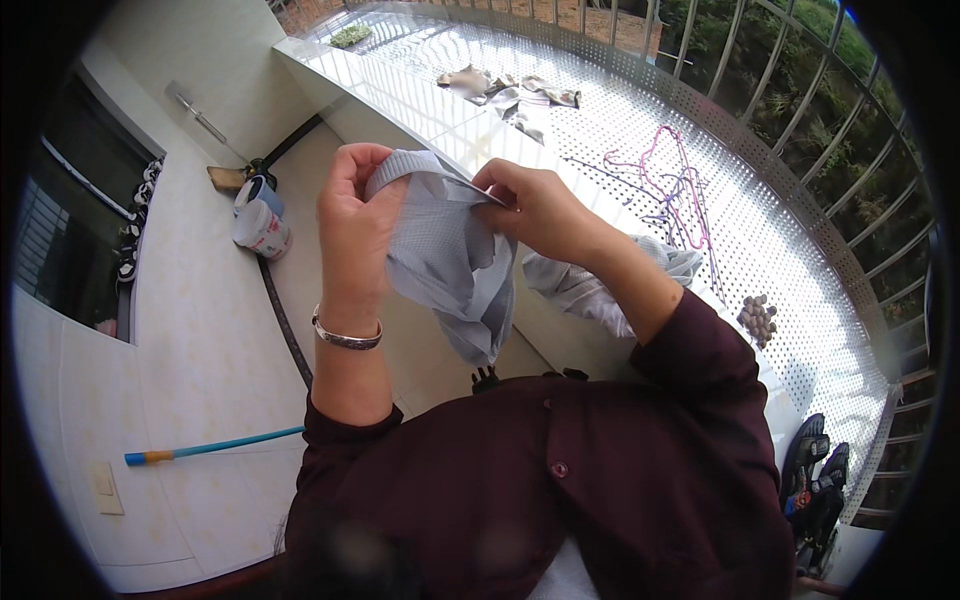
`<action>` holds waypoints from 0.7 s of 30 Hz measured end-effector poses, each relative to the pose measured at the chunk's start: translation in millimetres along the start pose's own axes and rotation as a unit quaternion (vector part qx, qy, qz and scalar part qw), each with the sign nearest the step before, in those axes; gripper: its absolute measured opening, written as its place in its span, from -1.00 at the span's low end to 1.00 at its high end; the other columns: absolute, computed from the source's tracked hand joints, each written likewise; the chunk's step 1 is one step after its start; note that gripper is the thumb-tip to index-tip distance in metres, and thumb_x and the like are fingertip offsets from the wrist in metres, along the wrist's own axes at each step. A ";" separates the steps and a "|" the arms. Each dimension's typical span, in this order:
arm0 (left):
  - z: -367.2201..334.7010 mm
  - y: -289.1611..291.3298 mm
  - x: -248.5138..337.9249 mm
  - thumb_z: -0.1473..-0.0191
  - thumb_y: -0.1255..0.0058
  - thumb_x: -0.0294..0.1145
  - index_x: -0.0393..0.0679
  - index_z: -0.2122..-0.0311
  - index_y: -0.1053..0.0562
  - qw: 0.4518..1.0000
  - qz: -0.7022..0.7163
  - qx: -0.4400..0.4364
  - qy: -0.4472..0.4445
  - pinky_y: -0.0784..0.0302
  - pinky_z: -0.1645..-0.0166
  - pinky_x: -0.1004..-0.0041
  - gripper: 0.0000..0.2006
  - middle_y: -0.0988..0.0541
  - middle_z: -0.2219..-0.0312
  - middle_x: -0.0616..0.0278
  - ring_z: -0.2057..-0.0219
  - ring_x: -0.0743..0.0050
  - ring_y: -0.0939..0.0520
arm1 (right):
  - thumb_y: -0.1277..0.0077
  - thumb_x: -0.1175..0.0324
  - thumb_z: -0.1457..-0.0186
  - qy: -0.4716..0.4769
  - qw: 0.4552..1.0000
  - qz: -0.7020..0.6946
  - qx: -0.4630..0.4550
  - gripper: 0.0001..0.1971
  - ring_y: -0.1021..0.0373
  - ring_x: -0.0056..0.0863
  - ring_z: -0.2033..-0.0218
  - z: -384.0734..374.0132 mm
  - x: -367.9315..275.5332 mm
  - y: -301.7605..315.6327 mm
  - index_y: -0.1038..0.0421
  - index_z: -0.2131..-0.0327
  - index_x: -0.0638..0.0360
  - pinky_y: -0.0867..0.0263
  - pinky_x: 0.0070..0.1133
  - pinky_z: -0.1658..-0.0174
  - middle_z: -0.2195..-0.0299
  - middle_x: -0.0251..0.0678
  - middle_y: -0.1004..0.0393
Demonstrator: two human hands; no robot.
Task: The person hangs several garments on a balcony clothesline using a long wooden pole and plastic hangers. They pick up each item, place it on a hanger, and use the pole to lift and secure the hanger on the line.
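In front of my chest hangs a light grey garment (440, 250) of thin, finely checked cloth. Its upper edge is pinched between the fingers of my left hand (350, 215), which wears a silver bracelet (347, 336). A little to the right, my right hand (545, 212) grips the same edge with thumb and fingers. The cloth drops in loose folds below both hands; its exact kind cannot be made out. Beneath my right forearm, a second crumpled grey garment (570, 285) with a white part lies on the ledge.
Pink and purple clothes hangers (690, 205) lie on a perforated metal shelf (620, 110) inside a railing. Farther back are spread clothes (535, 95); nearer right, stones (758, 318) and dark shoes (812, 480). Left are a white bucket (262, 230) and a blue pole (225, 447).
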State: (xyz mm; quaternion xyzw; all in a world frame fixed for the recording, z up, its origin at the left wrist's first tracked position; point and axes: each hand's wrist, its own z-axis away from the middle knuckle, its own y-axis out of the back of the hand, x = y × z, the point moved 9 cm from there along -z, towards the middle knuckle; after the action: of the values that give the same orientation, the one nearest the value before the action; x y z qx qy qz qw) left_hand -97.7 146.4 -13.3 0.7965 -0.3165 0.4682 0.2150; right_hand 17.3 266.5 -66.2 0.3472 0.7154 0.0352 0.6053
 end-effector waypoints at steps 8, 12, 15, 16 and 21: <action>-14.4 48.0 10.2 0.18 0.08 -0.81 -0.13 0.28 -0.46 0.912 -0.381 0.054 -0.139 -0.41 0.27 0.54 -0.65 -0.37 0.42 0.33 0.41 0.53 -0.42 | -0.03 0.52 0.03 0.030 0.913 0.329 0.242 -0.74 -0.44 -0.30 0.21 18.5 7.4 106.2 -0.40 0.20 0.03 -0.36 -0.43 0.20 0.25 -0.30 -0.43; -24.8 76.3 -16.4 0.10 0.05 -0.77 -0.11 0.29 -0.48 0.921 -0.363 0.097 -0.102 -0.44 0.31 0.53 -0.71 -0.36 0.44 0.37 0.44 0.55 -0.42 | -0.05 0.58 0.05 0.028 0.896 0.315 0.311 -0.71 -0.44 -0.32 0.25 33.5 10.5 148.7 -0.42 0.20 0.07 -0.37 -0.46 0.21 0.25 -0.29 -0.43; -31.3 91.2 -35.9 0.01 0.03 -0.68 -0.14 0.28 -0.44 0.958 -0.249 0.138 0.011 -0.49 0.37 0.52 -0.81 -0.40 0.40 0.39 0.44 0.55 -0.46 | -0.03 0.60 0.03 -0.002 0.883 0.309 0.353 -0.71 -0.45 -0.38 0.29 45.5 6.3 165.9 -0.42 0.18 0.10 -0.37 -0.50 0.22 0.26 -0.26 -0.45; -34.3 84.4 -45.9 -0.03 0.04 -0.64 -0.13 0.26 -0.42 0.976 -0.170 0.122 0.052 -0.51 0.34 0.48 -0.84 -0.42 0.38 0.37 0.40 0.55 -0.48 | -0.02 0.60 0.02 -0.012 0.903 0.271 0.334 -0.71 -0.45 -0.39 0.29 44.5 21.2 166.8 -0.42 0.17 0.12 -0.38 -0.51 0.21 0.26 -0.26 -0.46; -40.2 49.4 -80.8 -0.14 0.13 -0.51 -0.16 0.16 -0.29 0.972 0.158 0.069 0.163 -0.62 0.29 0.29 -0.85 -0.47 0.31 0.20 0.27 0.32 -0.57 | 0.14 0.55 -0.15 -0.134 0.938 -0.071 0.312 -0.79 -0.45 -0.44 0.20 46.8 54.2 167.7 -0.40 0.14 0.24 -0.44 -0.51 0.15 0.29 -0.21 -0.47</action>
State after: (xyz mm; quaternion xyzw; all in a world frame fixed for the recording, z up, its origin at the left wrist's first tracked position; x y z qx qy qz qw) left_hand -186.3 161.7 -63.4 0.6625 -0.3662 0.6400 0.1317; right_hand 133.7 405.3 -45.3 0.4686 0.6255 -0.2791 0.5579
